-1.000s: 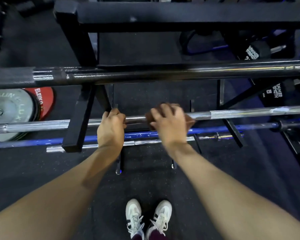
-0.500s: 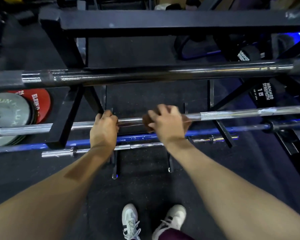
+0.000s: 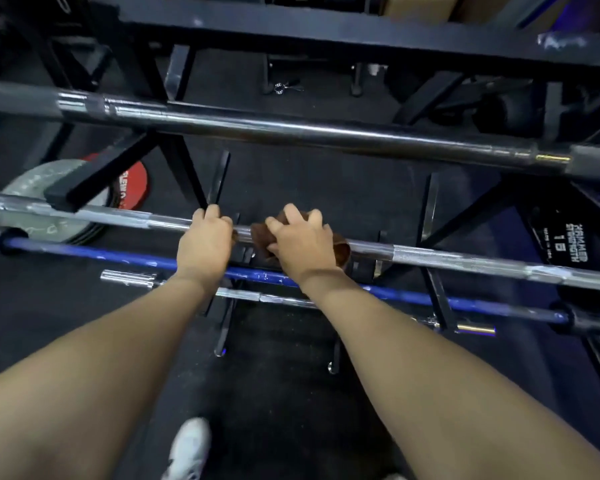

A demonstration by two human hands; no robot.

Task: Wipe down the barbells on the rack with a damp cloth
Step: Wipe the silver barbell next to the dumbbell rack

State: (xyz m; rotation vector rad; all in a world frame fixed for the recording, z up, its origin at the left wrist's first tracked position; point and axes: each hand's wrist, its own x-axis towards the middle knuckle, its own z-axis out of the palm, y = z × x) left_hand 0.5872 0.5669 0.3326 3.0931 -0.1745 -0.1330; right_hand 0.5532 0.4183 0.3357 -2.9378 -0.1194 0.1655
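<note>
Right hand (image 3: 302,245) wraps crumpled brown cloth (image 3: 340,252) round knurled chrome barbell (image 3: 465,259).

Both forearms are bare, with no sleeves, watch or rings showing on the left hand (image 3: 205,242) or right hand (image 3: 302,244); one white lace-up sneaker (image 3: 187,448) shows below.

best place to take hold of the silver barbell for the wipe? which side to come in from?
Take the silver barbell on its bare shaft between the rack arms, coming over the top from the near side. It lies horizontal and open above. The left hand has that grip, steadying the bar; the right hand wraps the brown cloth likewise.
</note>
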